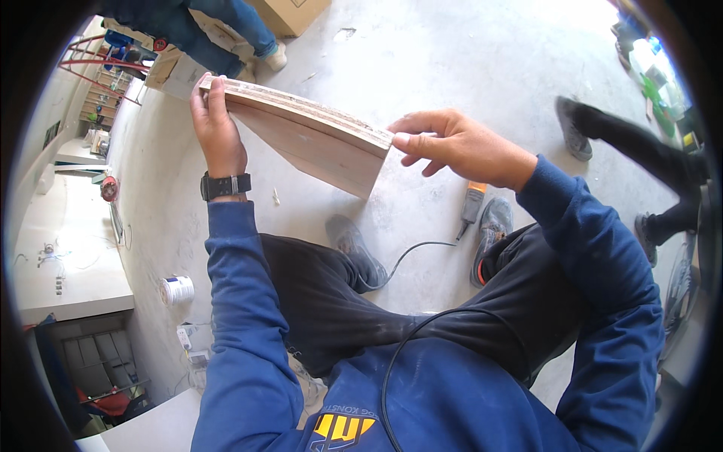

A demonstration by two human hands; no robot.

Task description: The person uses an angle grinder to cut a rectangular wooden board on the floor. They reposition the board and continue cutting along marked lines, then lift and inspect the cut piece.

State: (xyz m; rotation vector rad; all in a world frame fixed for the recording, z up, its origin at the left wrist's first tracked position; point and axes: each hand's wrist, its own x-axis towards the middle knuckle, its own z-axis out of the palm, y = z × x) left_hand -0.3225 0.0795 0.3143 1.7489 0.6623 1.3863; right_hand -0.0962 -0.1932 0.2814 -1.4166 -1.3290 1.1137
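Note:
A pale wooden board (316, 154) is held up in front of me, tilted, its thick layered edge facing up and its flat face toward me. My left hand (220, 135) grips its far left end, thumb on the near side and fingers mostly hidden behind. At the right end, my right hand (463, 147) has its thumb and index finger closed on the corner, the other fingers curled below. Beneath the right hand, an orange and grey corded power tool (474, 200) lies on the floor near my shoe, partly hidden by that hand.
The tool's black cable (422, 245) runs between my feet and over my lap. A white tub (177, 291) stands left of my left arm. One person's legs (226, 34) are at the far left, beside a cardboard box (297, 15); another's dark legs (640, 132) are at right.

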